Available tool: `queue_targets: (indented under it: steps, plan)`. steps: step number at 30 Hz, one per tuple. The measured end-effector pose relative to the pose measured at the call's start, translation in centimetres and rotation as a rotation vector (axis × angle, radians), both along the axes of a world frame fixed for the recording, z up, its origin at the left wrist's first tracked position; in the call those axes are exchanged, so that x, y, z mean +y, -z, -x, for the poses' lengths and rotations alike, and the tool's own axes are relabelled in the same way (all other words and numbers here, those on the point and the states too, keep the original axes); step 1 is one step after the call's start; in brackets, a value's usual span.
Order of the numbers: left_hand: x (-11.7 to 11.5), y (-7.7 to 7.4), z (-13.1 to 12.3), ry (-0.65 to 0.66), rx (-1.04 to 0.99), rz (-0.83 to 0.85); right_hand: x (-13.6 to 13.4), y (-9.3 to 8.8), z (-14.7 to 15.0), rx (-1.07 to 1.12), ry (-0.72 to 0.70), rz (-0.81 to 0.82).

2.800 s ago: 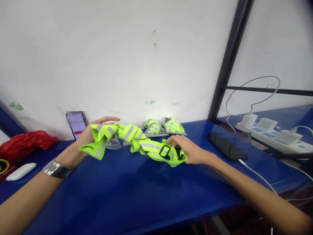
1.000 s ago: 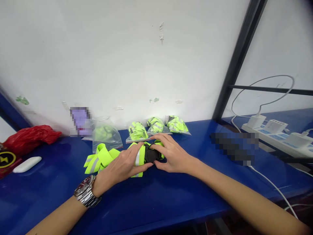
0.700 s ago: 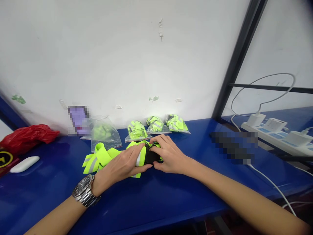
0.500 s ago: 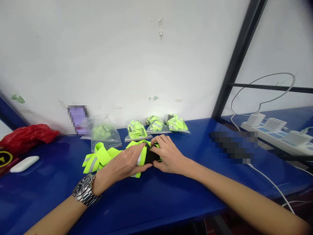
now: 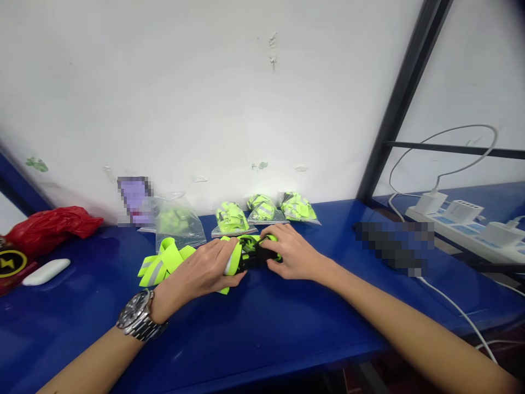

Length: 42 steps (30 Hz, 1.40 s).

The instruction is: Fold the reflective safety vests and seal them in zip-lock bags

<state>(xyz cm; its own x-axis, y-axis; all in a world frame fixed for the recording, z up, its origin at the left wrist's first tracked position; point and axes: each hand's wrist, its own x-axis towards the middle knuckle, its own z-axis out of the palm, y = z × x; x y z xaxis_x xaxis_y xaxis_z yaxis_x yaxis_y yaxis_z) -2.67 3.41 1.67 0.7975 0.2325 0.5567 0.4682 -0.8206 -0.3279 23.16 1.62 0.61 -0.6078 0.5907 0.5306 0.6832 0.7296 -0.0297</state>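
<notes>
A neon yellow-green reflective strap (image 5: 164, 262) with grey stripes and a black buckle part (image 5: 252, 256) lies bunched on the blue tabletop (image 5: 254, 328). My left hand (image 5: 200, 271), a metal watch on its wrist, grips the folded middle of the strap with fingers curled over it. My right hand (image 5: 289, 254) pinches the strap's right end at the black part. The two hands almost touch.
Three small clear bags of folded yellow-green straps (image 5: 262, 210) and a larger clear bag (image 5: 178, 224) line the white wall. Far left lie a red plastic bag (image 5: 49, 227) and a white oval object (image 5: 45, 272). A power strip with chargers (image 5: 463, 221) sits right of a black post (image 5: 402, 93).
The strap was stretched between my spread hands 2.8 s ago; it is now bunched between hands close together. Over the last second my right hand shifted slightly right and back on the black part.
</notes>
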Motion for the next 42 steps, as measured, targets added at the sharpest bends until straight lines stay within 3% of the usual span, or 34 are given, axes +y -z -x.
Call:
queue_targets:
  steps: [4, 8, 17, 27, 42]
  plan:
    - [0.9, 0.1, 1.6, -0.071, -0.102, 0.037, 0.8, -0.4, -1.8, 0.127, 0.015, 0.061]
    - [0.8, 0.4, 1.4, -0.020, -0.156, 0.061, 0.5, -0.6, -1.3, 0.127, -0.033, 0.090]
    - [0.0, 1.0, 0.2, 0.023, -0.133, 0.048, -1.0, -0.7, 0.5, -0.018, -0.044, 0.030]
    - [-1.0, 0.5, -0.8, 0.016, -0.012, 0.003, -2.1, -0.9, 1.2, -0.181, 0.016, 0.038]
    - [-1.2, 0.5, -1.1, -0.007, 0.057, 0.020, -3.0, -0.9, 2.5, -0.176, 0.003, 0.013]
